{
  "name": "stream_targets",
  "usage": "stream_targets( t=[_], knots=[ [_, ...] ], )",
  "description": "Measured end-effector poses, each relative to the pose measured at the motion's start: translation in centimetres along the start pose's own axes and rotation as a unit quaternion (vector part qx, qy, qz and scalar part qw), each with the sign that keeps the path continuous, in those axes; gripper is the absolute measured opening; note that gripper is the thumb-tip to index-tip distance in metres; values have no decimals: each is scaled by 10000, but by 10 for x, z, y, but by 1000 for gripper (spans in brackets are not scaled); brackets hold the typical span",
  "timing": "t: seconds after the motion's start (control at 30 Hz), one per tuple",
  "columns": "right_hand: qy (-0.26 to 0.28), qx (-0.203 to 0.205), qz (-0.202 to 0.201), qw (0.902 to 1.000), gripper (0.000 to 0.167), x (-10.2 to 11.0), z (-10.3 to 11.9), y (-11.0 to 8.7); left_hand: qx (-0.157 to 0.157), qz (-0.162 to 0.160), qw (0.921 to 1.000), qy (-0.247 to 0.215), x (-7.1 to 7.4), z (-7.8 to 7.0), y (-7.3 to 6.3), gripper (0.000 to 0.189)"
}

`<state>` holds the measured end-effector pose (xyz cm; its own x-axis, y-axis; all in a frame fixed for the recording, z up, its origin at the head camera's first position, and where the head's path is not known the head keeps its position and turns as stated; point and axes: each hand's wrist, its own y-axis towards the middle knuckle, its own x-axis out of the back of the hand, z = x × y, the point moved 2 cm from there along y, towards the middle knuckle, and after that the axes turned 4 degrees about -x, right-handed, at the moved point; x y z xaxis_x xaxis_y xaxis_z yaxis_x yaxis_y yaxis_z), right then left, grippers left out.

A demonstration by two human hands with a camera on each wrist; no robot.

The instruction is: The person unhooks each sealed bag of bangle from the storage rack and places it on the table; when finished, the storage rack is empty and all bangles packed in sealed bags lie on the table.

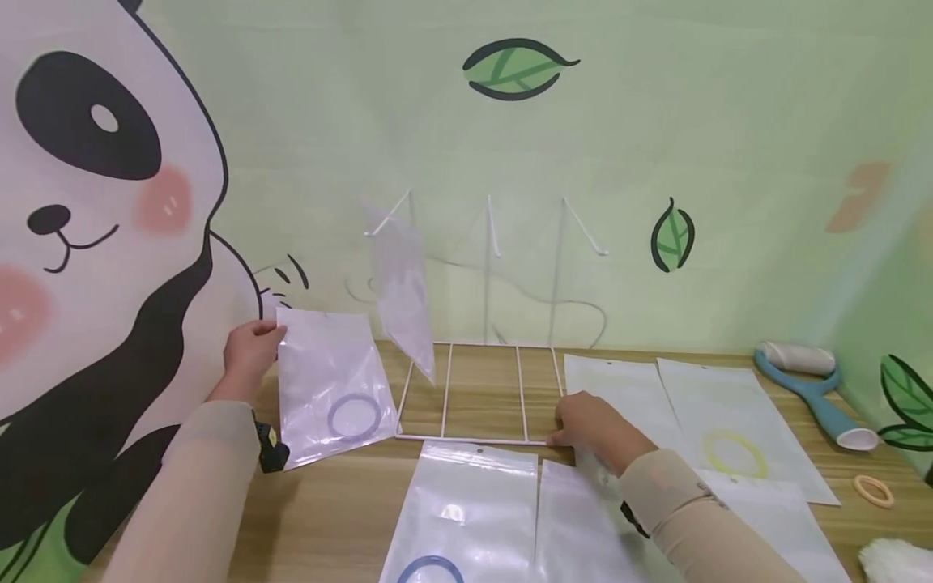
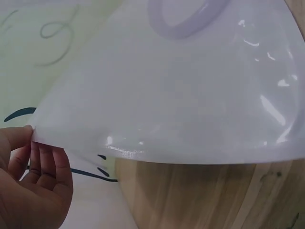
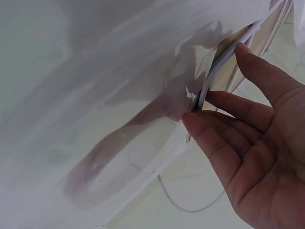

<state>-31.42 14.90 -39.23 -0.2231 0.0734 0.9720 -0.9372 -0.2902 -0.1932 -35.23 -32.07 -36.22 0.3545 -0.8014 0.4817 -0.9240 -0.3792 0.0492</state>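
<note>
My left hand [image 1: 248, 352] pinches the upper left corner of a clear zip bag [image 1: 321, 356], which is raised at that corner. Inside that bag lies a pale purple ring [image 2: 174, 32]. A white wire display rack [image 1: 466, 440] with several prongs stands at the wall. At its front right corner, my right hand [image 1: 601, 429] grips the base wire between thumb and fingers. Another clear bag [image 1: 401, 283] hangs from the rack's left prong. In the right wrist view, the fingertips [image 3: 193, 121] overlap the edge of a bag holding a ring [image 3: 88, 179].
In front of the rack lies a zip bag [image 1: 481, 506] with a blue ring, beside another bag [image 1: 572, 518]. More bags lie to the right, one [image 1: 751, 405] with a yellow ring. A blue-handled lint roller [image 1: 816, 401], an orange ring [image 1: 873, 491] and something white and fluffy [image 1: 896, 560] lie far right.
</note>
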Motion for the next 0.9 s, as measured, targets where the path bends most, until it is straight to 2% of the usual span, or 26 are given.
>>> stream_targets(
  t=[0.17, 0.37, 0.53, 0.73, 0.9],
  knots=[
    [47, -64, -5, 10000, 30, -2, 0, 1, 117, 297, 9995, 25, -11, 6, 4, 51],
    [22, -100, 5, 9999, 28, -2, -2, 3, 251, 331, 9991, 43, -21, 6, 8, 54],
    [24, -96, -9, 10000, 27, -1, -2, 4, 163, 489, 9986, 124, -26, 4, 6, 57],
    [32, -98, 5, 9999, 27, 0, -1, 3, -5, 890, 9954, 354, -32, 1, 5, 58],
    [58, -139, 16, 9999, 29, -1, -2, 2, -86, 1294, 9898, 588, -36, -5, 3, 59]
  ],
)
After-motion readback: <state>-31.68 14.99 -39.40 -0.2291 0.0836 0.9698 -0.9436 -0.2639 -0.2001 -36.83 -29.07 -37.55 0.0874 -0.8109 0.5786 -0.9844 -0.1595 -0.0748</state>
